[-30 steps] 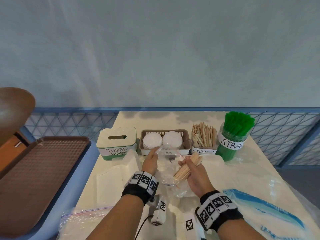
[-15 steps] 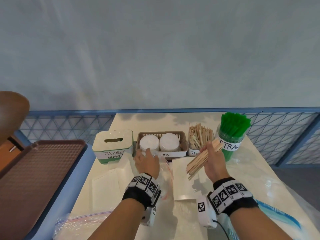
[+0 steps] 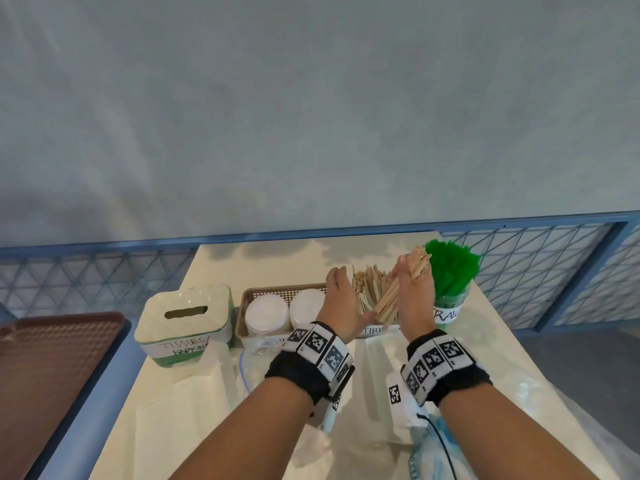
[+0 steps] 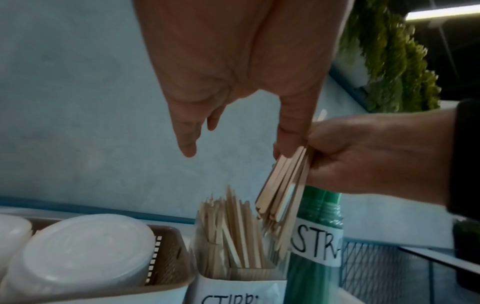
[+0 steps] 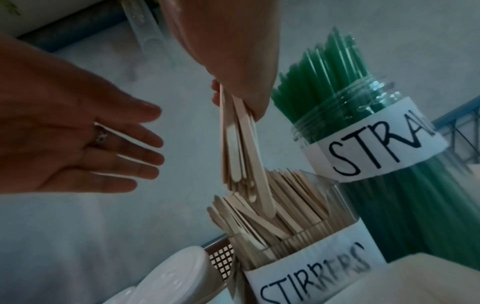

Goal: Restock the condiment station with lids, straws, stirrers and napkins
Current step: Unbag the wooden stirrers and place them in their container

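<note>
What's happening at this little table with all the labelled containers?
A person is restocking a condiment station. Their right hand grips a bundle of flat wooden stirrers and lowers it into the clear container labelled STIRRERS, already fairly full. The open left hand hovers beside it. The jar of green straws stands alongside.

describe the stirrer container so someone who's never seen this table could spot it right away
Along the far edge of the cream table, a row of four holders runs from the tissue box on the left to the jar of green straws on the right. The stirrer container is second from the right, between the brown lid basket and the straws. It alone is clear, bristles with pale wooden sticks and carries a handwritten STIRRERS label.
</note>
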A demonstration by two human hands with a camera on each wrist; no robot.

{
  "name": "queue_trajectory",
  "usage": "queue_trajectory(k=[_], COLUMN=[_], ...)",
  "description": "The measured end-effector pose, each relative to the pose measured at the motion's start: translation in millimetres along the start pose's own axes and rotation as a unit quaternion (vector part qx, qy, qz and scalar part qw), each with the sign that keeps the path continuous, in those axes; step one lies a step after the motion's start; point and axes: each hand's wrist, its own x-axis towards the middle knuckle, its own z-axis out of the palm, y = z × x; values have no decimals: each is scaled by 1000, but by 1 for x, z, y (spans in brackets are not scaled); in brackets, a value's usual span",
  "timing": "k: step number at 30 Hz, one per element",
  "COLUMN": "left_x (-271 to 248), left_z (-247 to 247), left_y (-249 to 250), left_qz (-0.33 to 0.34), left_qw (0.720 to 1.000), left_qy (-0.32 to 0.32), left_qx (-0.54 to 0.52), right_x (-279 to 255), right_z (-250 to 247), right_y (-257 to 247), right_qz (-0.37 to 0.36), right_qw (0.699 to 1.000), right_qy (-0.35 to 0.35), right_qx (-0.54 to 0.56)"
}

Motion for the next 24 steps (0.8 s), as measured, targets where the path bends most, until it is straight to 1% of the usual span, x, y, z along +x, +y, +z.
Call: queue_trajectory(k=[4,7,10,12,14,16,19,24], left_x=[32,52,65,69,73,75,79,80], left_z=[5,14,26,32,38,43,49,52], left_y=[-5,-15,-28,-36,-42,-46,-51,-56], left_qz=[-9,-29,-47,-56,-66,-74,-79,-56], left_qw=[999,997,994,994,994,994,994,996], left_qy=[-13,-43,-72,-80,-82,-81,-68,-55], left_qx=[46,62,67,57,31,-1,-23,-36], right_x=[21,31,38,40,42,42,38,35], right_z=[8,11,12,11,11,13,13,13], right_y=[15,30,46,53,59,69,76,77], right_qz=[-12,-6,36,66,85,88,101,105], right_qw=[999,998,996,989,981,984,979,974], right_qy=[-11,-24,-42,-60,-66,-59,-67,-76], right_qx=[-29,-54,-74,-122,-159,-145,-161,-188])
